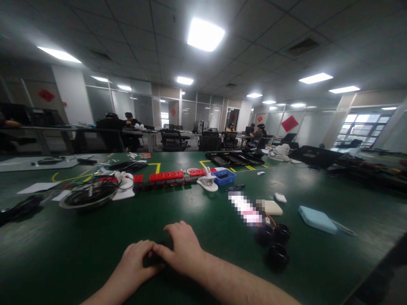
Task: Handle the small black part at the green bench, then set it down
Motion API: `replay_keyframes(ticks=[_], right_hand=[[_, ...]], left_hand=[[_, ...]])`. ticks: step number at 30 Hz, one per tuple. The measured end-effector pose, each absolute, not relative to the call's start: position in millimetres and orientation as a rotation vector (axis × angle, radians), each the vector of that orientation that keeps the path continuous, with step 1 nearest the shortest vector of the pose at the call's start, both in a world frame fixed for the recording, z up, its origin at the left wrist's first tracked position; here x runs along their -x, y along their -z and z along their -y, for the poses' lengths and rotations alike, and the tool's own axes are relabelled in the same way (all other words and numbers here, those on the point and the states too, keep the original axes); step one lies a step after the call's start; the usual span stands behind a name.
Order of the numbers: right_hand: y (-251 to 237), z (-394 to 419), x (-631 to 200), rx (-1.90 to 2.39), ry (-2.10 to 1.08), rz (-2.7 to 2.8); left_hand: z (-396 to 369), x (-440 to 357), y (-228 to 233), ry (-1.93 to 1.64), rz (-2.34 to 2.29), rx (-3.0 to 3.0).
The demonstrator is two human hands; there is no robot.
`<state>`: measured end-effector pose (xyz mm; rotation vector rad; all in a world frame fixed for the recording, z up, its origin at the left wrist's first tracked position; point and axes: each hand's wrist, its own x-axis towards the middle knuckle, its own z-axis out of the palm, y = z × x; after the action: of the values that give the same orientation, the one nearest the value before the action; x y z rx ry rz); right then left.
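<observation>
My left hand [135, 262] rests low over the green table [222, 250], its fingers curved and its thumb apart from them. Touching its fingertips is the thumb of my right hand [184, 248], whose fingers bend forward and down with a gap to the thumb. I see nothing held in either hand; the patch between them is dark, and some fingertips are hidden. Farther forward lie a row of red-topped blocks [167, 176], a white stand-like part [208, 181] and a blue bin [224, 177].
At right are black round parts [278, 256] with wires, a cream box [271, 207], a small white case [280, 197] and a light-blue case [318, 219]. A metal bowl [68, 203] with black cables stands left. Black trays [233, 159] lie farther back. People sit at distant desks.
</observation>
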<state>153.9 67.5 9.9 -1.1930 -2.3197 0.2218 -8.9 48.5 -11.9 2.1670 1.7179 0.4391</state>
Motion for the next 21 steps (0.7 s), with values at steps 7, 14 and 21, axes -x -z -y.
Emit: replay_keyframes(ticks=[7, 14, 21], right_hand=[[-18.0, -63.3, -147.8, 1.212, -0.081, 2.502], [-23.4, -61.8, -144.2, 1.213, -0.026, 2.561], [-29.5, -60.9, -140.5, 1.238, -0.005, 2.613]], left_hand=[[-39.0, 2.3, -0.8, -0.432, -1.74, -2.212], [-37.4, 2.5, 0.4, -0.449, -1.738, -2.244], [-35.7, 3.6, -0.2, -0.477, -1.725, -2.242]])
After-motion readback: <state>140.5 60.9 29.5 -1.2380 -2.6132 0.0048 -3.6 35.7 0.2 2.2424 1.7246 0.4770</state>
